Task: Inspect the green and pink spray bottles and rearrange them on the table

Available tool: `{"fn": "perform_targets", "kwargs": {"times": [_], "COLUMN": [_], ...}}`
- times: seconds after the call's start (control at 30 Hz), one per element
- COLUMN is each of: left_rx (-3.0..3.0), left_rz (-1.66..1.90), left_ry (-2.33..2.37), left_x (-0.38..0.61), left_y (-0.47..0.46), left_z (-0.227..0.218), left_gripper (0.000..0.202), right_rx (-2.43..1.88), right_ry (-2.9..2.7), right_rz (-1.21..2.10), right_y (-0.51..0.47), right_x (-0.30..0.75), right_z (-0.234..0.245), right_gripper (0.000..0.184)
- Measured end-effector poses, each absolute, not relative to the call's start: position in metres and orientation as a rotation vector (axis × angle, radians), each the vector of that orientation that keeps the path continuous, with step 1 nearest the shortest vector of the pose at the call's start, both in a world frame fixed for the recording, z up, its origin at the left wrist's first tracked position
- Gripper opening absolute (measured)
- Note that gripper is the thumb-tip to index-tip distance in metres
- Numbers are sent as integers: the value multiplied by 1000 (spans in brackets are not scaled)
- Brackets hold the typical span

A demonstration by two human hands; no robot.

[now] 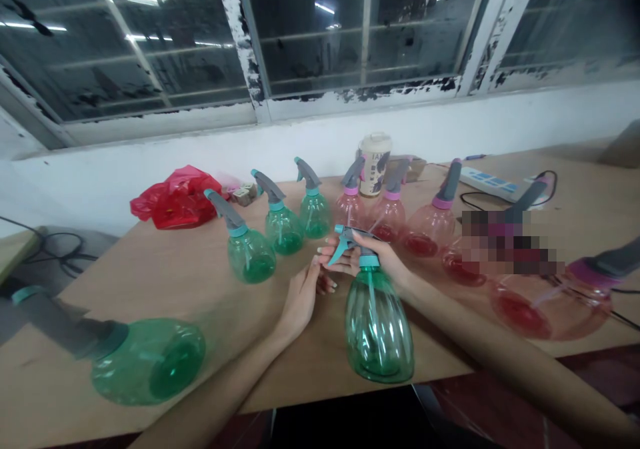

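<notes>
I'm watching from far away, and my right hand (389,260) is wrapped around the neck and grey top of a clear green plastic spray bottle (379,325). The bottle is in front of me, near the close edge of the pale wooden bench (175,269); I can't tell if its bottom touches the wood. My left hand (299,297) is just beside the teal plastic trigger (339,251), with its fingers loosely bent and nothing in them that I can see. Three small-looking green spray bottles with grey tops (284,231) stand further back, and a row of clear pink plastic spray bottles (430,227) is on the right. I think the step now is handling this one bottle by its top. The next move calls for a firm right grip and careful left fingers around that trigger.
</notes>
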State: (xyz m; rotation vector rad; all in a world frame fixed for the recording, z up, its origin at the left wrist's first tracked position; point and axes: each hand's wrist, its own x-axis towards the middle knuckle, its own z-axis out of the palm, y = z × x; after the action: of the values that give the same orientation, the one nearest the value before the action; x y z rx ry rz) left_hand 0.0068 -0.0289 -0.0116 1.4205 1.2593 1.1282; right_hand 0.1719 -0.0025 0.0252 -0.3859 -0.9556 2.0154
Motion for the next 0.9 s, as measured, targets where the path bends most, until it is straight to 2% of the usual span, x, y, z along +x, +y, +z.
{"fn": "perform_targets", "kwargs": {"times": [0.27, 0.5, 0.9], "left_rx": [1417, 1439, 1440], "left_rz": [1113, 1080, 1091], "left_ry": [1285, 1298, 1255], "left_x": [7, 9, 11], "left_y": [-30, -34, -36], "left_z": [-9, -4, -1], "left_gripper": [58, 59, 53], "right_rx": [-399, -505, -559], "right_ry": [-940, -838, -888], "right_rz": [2000, 2000, 1880], "right_y": [0, -3, 3], "right_x": [171, 169, 181], "right_z": [24, 30, 35], "right_gripper": [29, 45, 46]}}
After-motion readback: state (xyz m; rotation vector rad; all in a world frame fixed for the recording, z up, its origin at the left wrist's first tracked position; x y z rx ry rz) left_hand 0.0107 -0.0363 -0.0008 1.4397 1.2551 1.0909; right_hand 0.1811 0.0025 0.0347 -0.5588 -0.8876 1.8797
